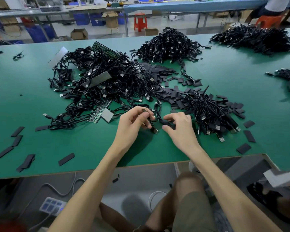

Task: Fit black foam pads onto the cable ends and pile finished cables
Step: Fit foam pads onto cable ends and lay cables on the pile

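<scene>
Left hand (134, 122): USB cable (155, 130) is gripped in curled fingers.
Right hand (180, 127): its black end is pinched between fingers.
Tabletop (40, 97): cable pile (213, 113) and foam pads (66, 159) are carried.

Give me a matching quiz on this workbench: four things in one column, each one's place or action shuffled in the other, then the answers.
1 left hand
2 red stool
3 loose foam pad
4 cable pile

A on the floor beyond the table
B lying by the table's near edge
C holding a cable
D just right of the right hand

Pairs: 1-C, 2-A, 3-B, 4-D
</scene>
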